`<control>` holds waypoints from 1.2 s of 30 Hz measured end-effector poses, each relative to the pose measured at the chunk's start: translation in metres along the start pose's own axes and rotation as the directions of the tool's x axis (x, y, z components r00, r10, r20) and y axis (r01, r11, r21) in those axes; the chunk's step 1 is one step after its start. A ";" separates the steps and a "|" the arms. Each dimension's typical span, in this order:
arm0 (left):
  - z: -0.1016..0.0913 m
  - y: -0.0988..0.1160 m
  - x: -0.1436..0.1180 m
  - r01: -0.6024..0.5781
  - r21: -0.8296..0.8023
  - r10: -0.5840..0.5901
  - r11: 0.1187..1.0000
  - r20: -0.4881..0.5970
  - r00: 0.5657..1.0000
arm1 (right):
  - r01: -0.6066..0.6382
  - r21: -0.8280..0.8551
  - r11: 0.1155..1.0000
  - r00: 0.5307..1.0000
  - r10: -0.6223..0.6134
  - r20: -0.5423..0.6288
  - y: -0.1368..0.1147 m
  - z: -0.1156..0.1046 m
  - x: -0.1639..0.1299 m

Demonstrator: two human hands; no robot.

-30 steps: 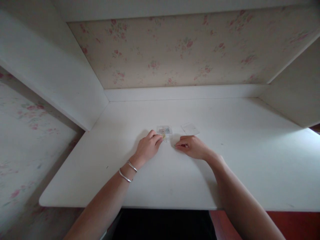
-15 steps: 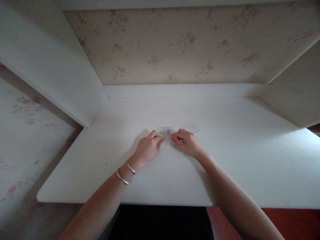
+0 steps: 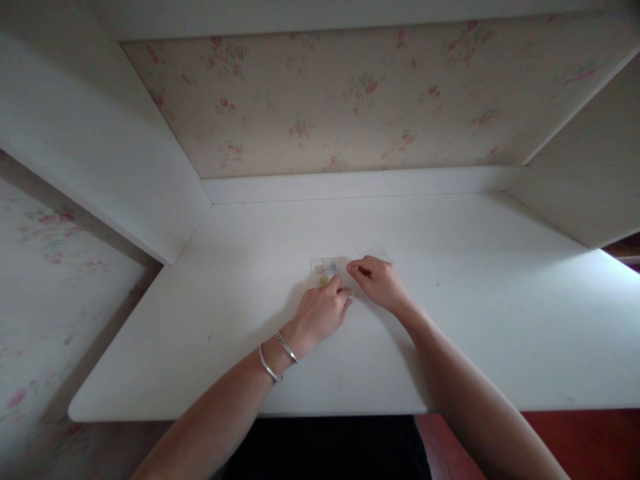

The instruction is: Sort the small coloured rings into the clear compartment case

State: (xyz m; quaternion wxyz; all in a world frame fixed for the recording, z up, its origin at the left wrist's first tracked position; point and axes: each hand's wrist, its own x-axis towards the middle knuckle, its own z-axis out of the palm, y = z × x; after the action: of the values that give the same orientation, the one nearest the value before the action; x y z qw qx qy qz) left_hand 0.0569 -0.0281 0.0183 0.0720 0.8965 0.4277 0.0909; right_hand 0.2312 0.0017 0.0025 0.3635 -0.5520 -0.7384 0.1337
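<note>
A small clear box (image 3: 326, 269) with tiny coloured bits inside lay on the white desk (image 3: 475, 320), about midway between the desk's front edge and the back ledge. The left hand (image 3: 323, 315) rested on the desk just in front of the box, its fingertips (image 3: 343, 292) curled together near the box's front right corner; whether they pinched something small could not be told. The right hand (image 3: 381, 285) lay just beside it, thumb and forefinger drawn together at the box's right edge, touching or nearly touching it, and what they gripped, if anything, was too small to see. The two hands almost met. Two thin silver bracelets (image 3: 278, 355) sat on the left wrist.

Behind the right hand a flat clear lid (image 3: 373, 252) lay on the desk, partly hidden by the knuckles, close to the box but apart from it.

The desk stood in an alcove: a white side panel (image 3: 100, 160) closed the left, another panel (image 3: 585, 180) the right, and flowered wallpaper (image 3: 330, 100) rose behind a low white ledge (image 3: 350, 185). Wide bare surface stretched to either side of the hands, more to the right, and forward to the rounded front edge
</note>
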 end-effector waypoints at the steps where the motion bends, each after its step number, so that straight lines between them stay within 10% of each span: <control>1: 0.001 0.000 0.002 -0.006 0.009 0.006 1.000 0.007 1.000 | -0.001 -0.003 1.000 1.000 0.001 0.000 0.000 0.000 0.000; 10: -0.001 -0.006 0.002 -0.065 0.012 0.064 0.998 0.030 0.997 | 0.007 -0.002 1.000 1.000 -0.007 0.022 0.001 -0.004 0.001; 21: -0.007 -0.033 0.009 0.064 -0.214 -0.116 0.975 -0.237 0.964 | -0.041 0.053 0.998 0.982 0.030 0.185 0.003 -0.022 0.001; 28: -0.003 -0.031 0.014 0.080 -0.151 -0.105 0.985 -0.168 0.980 | 0.059 0.112 0.992 0.825 -0.111 0.554 -0.006 -0.029 -0.005; 36: -0.008 -0.046 0.006 0.128 -0.229 -0.183 0.965 -0.238 0.954 | 0.112 0.061 0.992 0.783 -0.126 0.609 -0.012 -0.023 -0.006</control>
State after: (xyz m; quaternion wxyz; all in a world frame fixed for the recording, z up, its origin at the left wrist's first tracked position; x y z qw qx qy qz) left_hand 0.0243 0.0058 0.0176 0.1177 0.8278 0.4907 0.2452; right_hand 0.2388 -0.0125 0.0233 0.1189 -0.4276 -0.8480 0.2896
